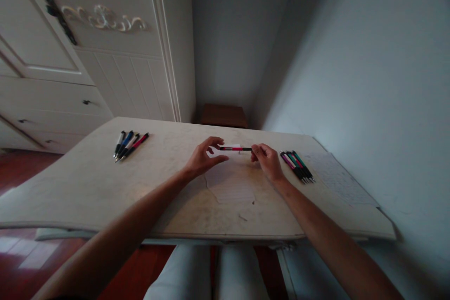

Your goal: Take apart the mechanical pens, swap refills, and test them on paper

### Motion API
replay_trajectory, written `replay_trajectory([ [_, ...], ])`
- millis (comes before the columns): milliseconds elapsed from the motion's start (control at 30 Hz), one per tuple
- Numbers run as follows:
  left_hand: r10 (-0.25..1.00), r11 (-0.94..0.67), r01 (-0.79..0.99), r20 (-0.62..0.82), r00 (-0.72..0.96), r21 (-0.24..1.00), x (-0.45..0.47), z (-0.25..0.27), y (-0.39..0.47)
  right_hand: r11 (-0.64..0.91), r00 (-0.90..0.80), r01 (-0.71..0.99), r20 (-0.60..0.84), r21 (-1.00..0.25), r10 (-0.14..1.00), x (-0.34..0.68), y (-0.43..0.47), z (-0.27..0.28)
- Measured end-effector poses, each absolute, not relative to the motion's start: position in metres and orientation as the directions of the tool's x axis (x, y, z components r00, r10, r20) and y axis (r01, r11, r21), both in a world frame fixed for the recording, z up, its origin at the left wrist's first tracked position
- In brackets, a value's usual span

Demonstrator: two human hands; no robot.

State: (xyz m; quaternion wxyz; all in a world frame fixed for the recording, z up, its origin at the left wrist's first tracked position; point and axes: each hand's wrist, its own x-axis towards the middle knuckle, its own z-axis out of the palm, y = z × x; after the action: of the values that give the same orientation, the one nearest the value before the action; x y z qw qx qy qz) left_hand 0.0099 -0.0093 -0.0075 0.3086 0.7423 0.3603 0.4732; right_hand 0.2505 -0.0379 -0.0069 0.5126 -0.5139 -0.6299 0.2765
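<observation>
A red and black pen (235,148) is held level above the middle of the table, its right end pinched in my right hand (265,157). Around its left end my left hand (206,155) is spread, thumb and fingers apart; whether a fingertip touches the pen I cannot tell. Below the hands lies a sheet of lined paper (232,185), with a small white item partly hidden behind the pen. To the right of my right hand several pens (297,166) with coloured barrels and black grips lie side by side.
Several more pens (130,145) lie in a group at the table's left. A handwritten sheet (339,176) rests along the right edge of the white table (87,192). White cabinets (137,75) stand behind left, a wall on the right, and a brown wooden piece (224,115) beyond the table.
</observation>
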Motion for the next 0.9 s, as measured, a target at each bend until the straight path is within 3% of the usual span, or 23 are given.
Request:
replay_trajectory([
  [100,0.871,-0.485,0.281,0.426,0.245,0.828,0.0099,-0.0087,-0.0074,0.339,0.046,0.318,0.371,-0.885,0.927,0.2507,-0.0366,-0.0082],
  [233,0.877,-0.462,0.340,0.366,0.311,0.819,0.0078,-0.0070,-0.0039,0.341,0.040,0.268,0.364,-0.901,0.931,0.2515,-0.0342,-0.0125],
  [567,0.872,-0.463,0.204,0.401,0.280,0.863,0.0062,-0.0039,-0.0069,0.354,0.023,0.288,0.376,-0.890,0.926,0.2544,-0.0332,-0.0131],
  [733,0.897,-0.411,0.317,0.317,0.309,0.855,0.0069,-0.0008,-0.0072,0.349,0.027,0.280,0.370,-0.894,0.928,0.2522,-0.0339,-0.0125],
  [900,0.875,-0.471,0.305,0.395,0.281,0.827,0.0062,-0.0001,-0.0051,0.334,0.057,0.335,0.373,-0.881,0.926,0.2544,-0.0318,-0.0116],
])
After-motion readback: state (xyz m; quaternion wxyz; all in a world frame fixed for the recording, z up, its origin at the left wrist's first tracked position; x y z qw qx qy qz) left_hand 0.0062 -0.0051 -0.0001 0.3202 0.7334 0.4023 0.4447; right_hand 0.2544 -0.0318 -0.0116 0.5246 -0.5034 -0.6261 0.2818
